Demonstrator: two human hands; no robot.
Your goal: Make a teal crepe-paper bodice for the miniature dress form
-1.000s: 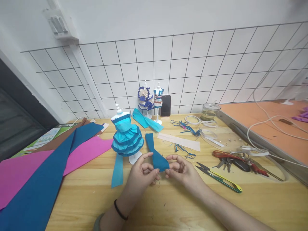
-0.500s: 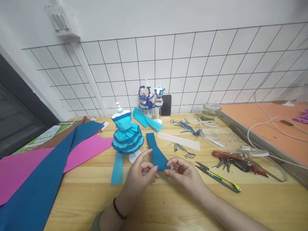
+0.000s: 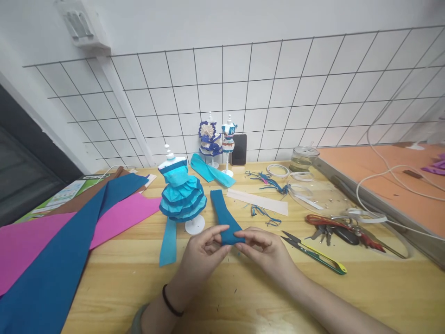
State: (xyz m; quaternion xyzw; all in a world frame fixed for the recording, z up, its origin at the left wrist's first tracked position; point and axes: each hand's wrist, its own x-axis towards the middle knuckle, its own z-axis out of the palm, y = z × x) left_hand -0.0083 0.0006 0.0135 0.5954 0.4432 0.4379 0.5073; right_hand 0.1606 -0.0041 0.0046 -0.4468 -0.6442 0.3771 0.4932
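Note:
A dark blue strip of crepe paper [image 3: 225, 214] runs away from me over the table, its near end lifted in my fingers. My left hand [image 3: 205, 249] pinches the near end's left corner between thumb and forefinger. On the right corner, my right hand [image 3: 263, 247] grips it the same way, so the edge is stretched between both. To the left stands a small white dress form [image 3: 195, 224] wearing a turquoise and dark blue ruffled paper dress [image 3: 183, 195]. Right of my right hand lie thread snips [image 3: 314, 254] with yellow and green handles.
Large pink [image 3: 127, 219] and dark blue paper sheets [image 3: 74, 241] cover the left side. Two smaller dressed forms [image 3: 228, 139] and a phone [image 3: 239, 149] stand at the back. Keys [image 3: 327, 233], a pale strip [image 3: 259, 200], blue scraps [image 3: 264, 214] and a glass jar [image 3: 303, 159] lie rightward.
My left forefinger has come down onto the dark blue strip, closing into a pinch. My right hand keeps its hold, and the view has shifted slightly.

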